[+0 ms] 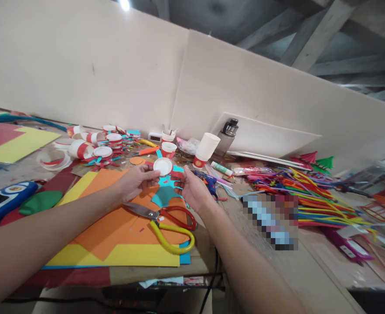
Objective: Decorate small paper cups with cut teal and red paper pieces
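Note:
Between my two hands is a paper-cup craft (162,166), its round white base turned up and light blue and red paper strips at its edge. My left hand (138,181) pinches its left side, thumb on the white rim. On the other side, my right hand (192,187) has its fingers closed at the blue and red strips. Scissors (153,213) with one red and one yellow handle lie open just below my hands, on orange paper (103,235). Blue paper cut-outs (168,195) sit beneath the craft. Some fingertips are hidden behind it.
Similar cup crafts (114,138) and cut cup rings (53,159) crowd the back left. Stacked paper cups (207,148), a dark bottle (226,137) and a glue stick (221,168) stand or lie behind. Colourful pipe cleaners (316,196) cover the right. White boards (81,65) rise behind the table.

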A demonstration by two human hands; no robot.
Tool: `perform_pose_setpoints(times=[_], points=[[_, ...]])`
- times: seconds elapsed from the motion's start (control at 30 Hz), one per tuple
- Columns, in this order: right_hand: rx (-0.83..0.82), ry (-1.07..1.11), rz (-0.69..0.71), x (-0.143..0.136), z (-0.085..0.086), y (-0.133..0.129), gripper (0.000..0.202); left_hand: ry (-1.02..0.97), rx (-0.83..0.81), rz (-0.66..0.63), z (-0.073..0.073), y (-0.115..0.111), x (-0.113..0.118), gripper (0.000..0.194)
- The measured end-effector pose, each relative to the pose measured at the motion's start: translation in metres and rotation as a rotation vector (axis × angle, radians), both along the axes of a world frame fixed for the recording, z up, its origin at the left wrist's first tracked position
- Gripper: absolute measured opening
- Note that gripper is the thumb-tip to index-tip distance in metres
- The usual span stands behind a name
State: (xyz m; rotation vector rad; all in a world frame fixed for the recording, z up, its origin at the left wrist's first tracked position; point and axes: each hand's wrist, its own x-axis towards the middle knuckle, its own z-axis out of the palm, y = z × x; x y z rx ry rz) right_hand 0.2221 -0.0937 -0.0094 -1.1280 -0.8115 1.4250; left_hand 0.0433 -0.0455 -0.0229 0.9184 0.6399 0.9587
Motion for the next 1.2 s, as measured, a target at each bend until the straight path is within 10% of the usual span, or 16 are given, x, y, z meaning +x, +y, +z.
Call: perform_pose_setpoints(times=[1.2], points=[[-0.049,0.061,-0.019,0.000,0.005,-0.002,0.036,0.017,0.006,0.019,-0.007,0.008,-0.002,0.019]])
